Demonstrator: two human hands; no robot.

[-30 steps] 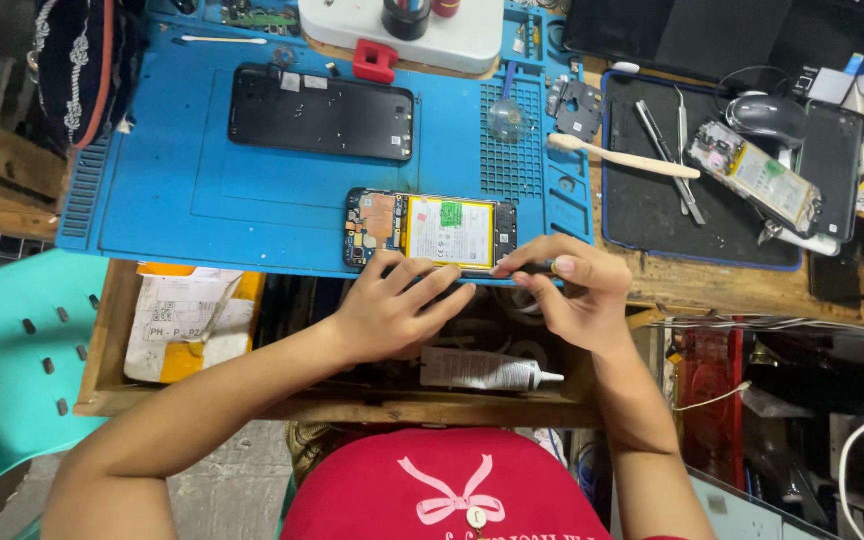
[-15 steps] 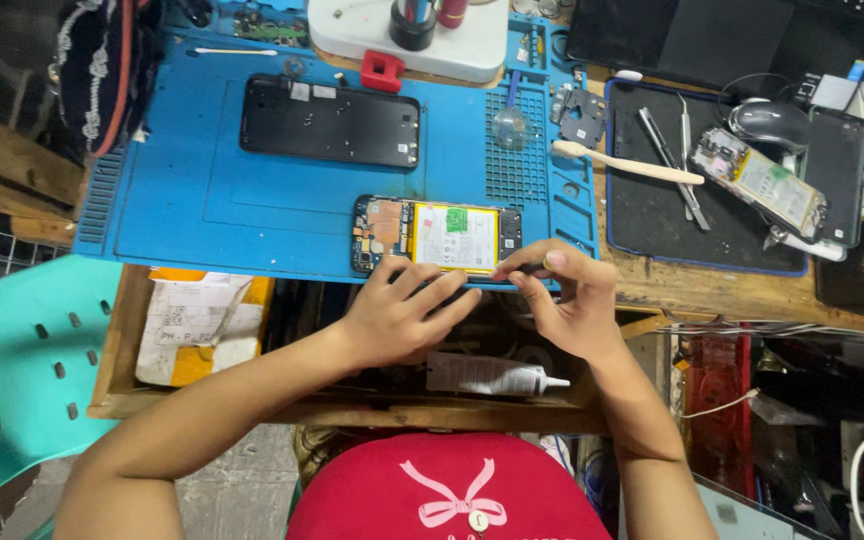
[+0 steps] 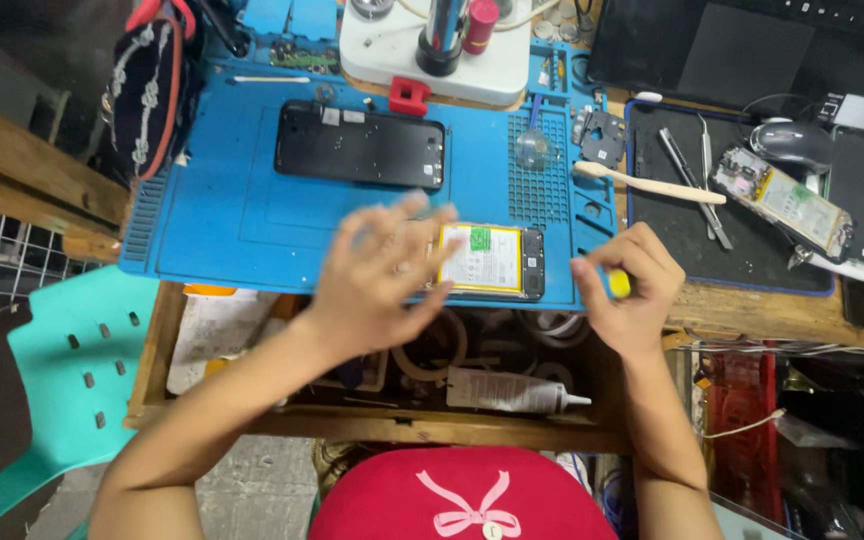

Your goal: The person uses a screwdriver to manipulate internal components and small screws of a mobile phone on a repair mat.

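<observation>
- Head view: left hand [image 3: 377, 275] now lifted off the opened phone [image 3: 487, 260], fingers spread and motion-blurred, no longer pressing beside the right.
- Right hand [image 3: 627, 290] shifted right, pinching a small yellow item [image 3: 619, 284].
- Phone lying at near edge of blue mat [image 3: 222, 220], freed for handling.
- Yellow item mostly hidden; phone's left end covered.

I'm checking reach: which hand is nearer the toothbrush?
Right. The right hand sits just below the toothbrush; the left hand is far off to its left, over the opened phone.

Left hand [image 3: 377, 275] over opened phone [image 3: 487, 262]; right hand [image 3: 627, 290] pinching small yellow piece [image 3: 619, 284].
</observation>
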